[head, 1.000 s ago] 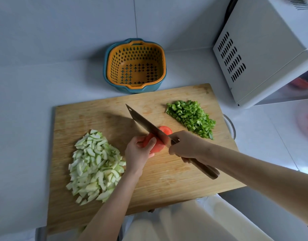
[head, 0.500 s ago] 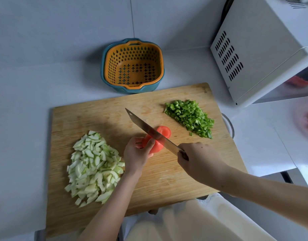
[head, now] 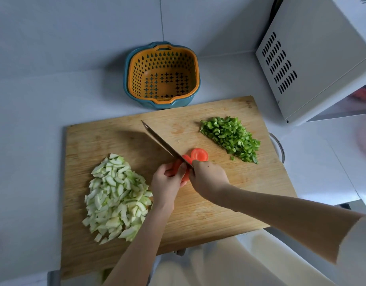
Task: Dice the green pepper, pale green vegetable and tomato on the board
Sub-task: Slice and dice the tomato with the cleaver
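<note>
single head cam, close above, looks steeply down over cutting board [head: 209, 213], tilted toward back wall [head: 74, 27]

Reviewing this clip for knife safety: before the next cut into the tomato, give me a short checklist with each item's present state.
1. Tomato steadied: ok, the left hand grips it on the cutting board.
2. Knife under control: ok, the right hand holds it, blade angled across the tomato.
3. Left fingertips clear of the edge: cannot tell, they sit right beside the blade.
4. Cut slice out of the way: ok, it lies flat beyond the blade.
5. Diced green pepper and pale green vegetable pieces clear of the cutting spot: ok, both piles lie apart from it.
</note>
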Available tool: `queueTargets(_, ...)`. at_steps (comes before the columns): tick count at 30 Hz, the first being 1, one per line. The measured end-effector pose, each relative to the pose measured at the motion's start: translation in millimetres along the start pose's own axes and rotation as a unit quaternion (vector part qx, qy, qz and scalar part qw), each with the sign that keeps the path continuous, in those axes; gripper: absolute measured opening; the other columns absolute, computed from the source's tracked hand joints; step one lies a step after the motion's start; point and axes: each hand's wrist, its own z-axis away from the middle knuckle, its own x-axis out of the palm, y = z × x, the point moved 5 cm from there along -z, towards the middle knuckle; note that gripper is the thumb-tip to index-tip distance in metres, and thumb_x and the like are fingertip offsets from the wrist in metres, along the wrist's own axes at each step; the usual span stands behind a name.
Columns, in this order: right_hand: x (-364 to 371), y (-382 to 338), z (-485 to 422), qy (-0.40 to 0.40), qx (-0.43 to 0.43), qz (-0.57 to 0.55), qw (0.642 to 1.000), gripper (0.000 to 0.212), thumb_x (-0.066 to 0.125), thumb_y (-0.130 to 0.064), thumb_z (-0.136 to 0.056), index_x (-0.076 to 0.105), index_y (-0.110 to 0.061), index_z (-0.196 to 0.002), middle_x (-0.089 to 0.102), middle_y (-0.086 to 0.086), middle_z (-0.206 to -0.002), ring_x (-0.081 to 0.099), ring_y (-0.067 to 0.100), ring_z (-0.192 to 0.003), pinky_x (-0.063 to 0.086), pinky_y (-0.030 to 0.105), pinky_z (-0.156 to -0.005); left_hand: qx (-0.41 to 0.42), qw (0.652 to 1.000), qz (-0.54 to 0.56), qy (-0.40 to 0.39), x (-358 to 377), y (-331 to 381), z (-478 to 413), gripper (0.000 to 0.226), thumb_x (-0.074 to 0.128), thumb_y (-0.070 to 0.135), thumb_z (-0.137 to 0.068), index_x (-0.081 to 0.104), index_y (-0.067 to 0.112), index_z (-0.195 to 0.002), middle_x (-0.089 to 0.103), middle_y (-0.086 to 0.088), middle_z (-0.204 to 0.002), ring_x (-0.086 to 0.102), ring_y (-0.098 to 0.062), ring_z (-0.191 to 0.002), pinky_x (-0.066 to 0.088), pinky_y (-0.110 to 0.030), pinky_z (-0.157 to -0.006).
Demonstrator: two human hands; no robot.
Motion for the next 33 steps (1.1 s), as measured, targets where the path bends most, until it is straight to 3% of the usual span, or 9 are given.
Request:
queueTargets(7, -8.1, 2.5, 1.8, -0.011, -0.005, -0.016, 1.000, 0.017, 0.037, -0.025, -0.096, 0.042, -0.013, -0.085, 0.046, -0.001, -0.072, 0.048, 0.023, -0.066, 0.029, 0.029, -0.047, 0.015, 1.000, -0.013, 0.002, 1.3, -0.2, 4.6, 0.036, 0.071, 0.014, -0.083, 0.060, 0.008, -0.116, 0.067, -0.004, -0.104, 0.067, -0.015, -0.092, 0.058, -0.030, -0.075)
queueTargets(10, -17.1, 6.8, 8.4, -0.027, -0.012, -0.029, 0.999, 0.012, 0.041, -0.023, -0.093, 0.049, -0.014, -0.093, 0.054, 0.000, -0.078, 0.051, 0.022, -0.069, 0.034, 0.027, -0.048, 0.013, 1.000, -0.005, 0.003, 0.0, -0.4, 3.7, 0.040, 0.072, 0.014, -0.081, 0.058, 0.004, -0.117, 0.067, -0.007, -0.104, 0.066, -0.018, -0.094, 0.058, -0.031, -0.074)
queueTargets(15, -36.2, 13.3, 22.8, -0.033, -0.018, -0.055, 0.998, 0.023, 0.043, -0.018, -0.089, 0.044, -0.020, -0.066, 0.051, -0.004, -0.064, 0.049, 0.017, -0.057, 0.038, 0.026, -0.049, 0.007, 1.000, 0.003, -0.005, -1.1, 1.7, 2.9, 0.036, 0.076, 0.015, -0.077, 0.061, 0.003, -0.107, 0.066, -0.007, -0.100, 0.066, -0.018, -0.093, 0.058, -0.031, -0.071)
queueTargets(18, -50.4, 19.0, 40.3, -0.007, -0.024, -0.044, 0.999, 0.024, 0.040, -0.020, -0.092, 0.043, -0.018, -0.068, 0.049, -0.003, -0.061, 0.047, 0.017, -0.054, 0.038, 0.028, -0.049, 0.006, 1.000, 0.015, -0.006, -1.1, 3.0, 2.6, 0.035, 0.077, 0.014, -0.075, 0.060, 0.001, -0.103, 0.066, -0.009, -0.097, 0.066, -0.017, -0.091, 0.058, -0.027, -0.066)
queueTargets(22, -54.4, 20.3, 58.9, -0.037, -0.024, -0.017, 0.999, 0.025, 0.039, -0.020, -0.092, 0.041, -0.020, -0.067, 0.044, -0.004, -0.060, 0.044, 0.019, -0.054, 0.036, 0.029, -0.050, 0.018, 1.000, 0.012, -0.005, -1.9, 2.2, 2.3, 0.028, 0.077, 0.012, -0.076, 0.060, 0.002, -0.096, 0.067, -0.012, -0.097, 0.066, -0.019, -0.092, 0.058, -0.029, -0.067)
queueTargets(25, -48.8, 19.1, 61.7, -0.033, -0.028, 0.001, 0.999, 0.018, 0.038, -0.020, -0.093, 0.047, -0.017, -0.078, 0.042, -0.004, -0.061, 0.043, 0.021, -0.057, 0.029, 0.027, -0.046, 0.023, 1.000, 0.013, -0.007, -1.7, 1.1, 1.6, 0.021, 0.075, 0.009, -0.077, 0.060, 0.006, -0.090, 0.067, -0.011, -0.096, 0.067, -0.016, -0.089, 0.058, -0.029, -0.068)
queueTargets(33, -46.6, 35.1, 91.8, -0.072, -0.004, 0.040, 0.997, 0.015, 0.034, -0.020, -0.096, 0.040, -0.020, -0.082, 0.040, -0.006, -0.062, 0.037, 0.012, -0.054, 0.028, 0.023, -0.047, 0.026, 1.000, -0.001, 0.008, -0.3, 1.0, 2.6, 0.022, 0.076, 0.010, -0.075, 0.061, 0.005, -0.090, 0.068, -0.007, -0.090, 0.068, -0.012, -0.080, 0.058, -0.033, -0.068)
